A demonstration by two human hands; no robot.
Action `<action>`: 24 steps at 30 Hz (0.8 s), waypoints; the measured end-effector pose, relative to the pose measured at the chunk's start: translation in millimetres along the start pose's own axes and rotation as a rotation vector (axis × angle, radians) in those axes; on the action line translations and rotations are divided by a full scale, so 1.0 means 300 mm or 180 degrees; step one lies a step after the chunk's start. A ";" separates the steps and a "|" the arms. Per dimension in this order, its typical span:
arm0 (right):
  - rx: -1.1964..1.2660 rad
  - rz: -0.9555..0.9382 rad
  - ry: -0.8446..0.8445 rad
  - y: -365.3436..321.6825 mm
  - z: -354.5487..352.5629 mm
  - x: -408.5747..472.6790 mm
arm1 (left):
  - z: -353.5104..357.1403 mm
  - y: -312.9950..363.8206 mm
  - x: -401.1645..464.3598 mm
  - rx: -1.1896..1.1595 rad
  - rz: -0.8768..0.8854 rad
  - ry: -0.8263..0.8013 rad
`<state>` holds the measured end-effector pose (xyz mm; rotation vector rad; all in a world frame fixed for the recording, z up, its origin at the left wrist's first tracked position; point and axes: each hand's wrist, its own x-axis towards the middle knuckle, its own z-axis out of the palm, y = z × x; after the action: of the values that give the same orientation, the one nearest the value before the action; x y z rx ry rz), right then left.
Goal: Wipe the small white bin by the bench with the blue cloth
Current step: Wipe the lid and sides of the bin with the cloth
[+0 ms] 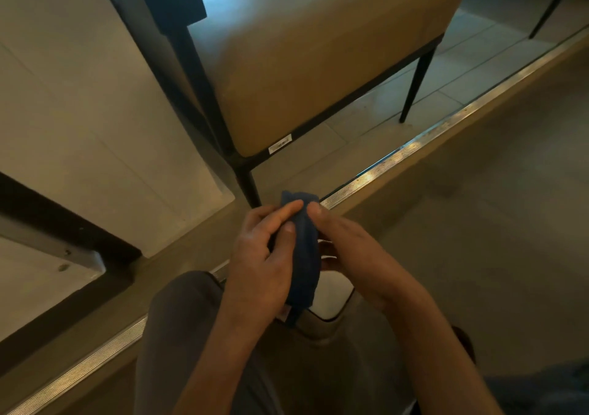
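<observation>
Bench (318,64) sits beyond our fingers. Bin (331,300) below them, mostly hidden. Left hand (264,255) and right hand (347,249) both pinch the cloth (306,255), folding it. Next: lower it onto the bin and wipe.

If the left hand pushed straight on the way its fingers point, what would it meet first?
The blue cloth it already grips, then probably the right hand just behind it; depth is unclear.
</observation>
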<state>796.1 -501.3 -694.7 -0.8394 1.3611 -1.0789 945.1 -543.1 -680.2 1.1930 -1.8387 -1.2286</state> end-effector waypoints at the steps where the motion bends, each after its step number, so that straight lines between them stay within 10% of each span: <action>1: 0.0106 -0.0032 0.0006 0.012 -0.002 -0.003 | 0.006 -0.007 0.004 0.0072 0.0046 -0.0057; 24: -0.1908 -0.0820 0.1775 0.162 0.013 0.171 | 0.085 -0.303 0.037 0.0759 -0.0276 0.0740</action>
<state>800.4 -534.4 -757.2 -1.2268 2.1530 -1.1663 949.9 -558.3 -773.9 1.4921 -1.8093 -0.8884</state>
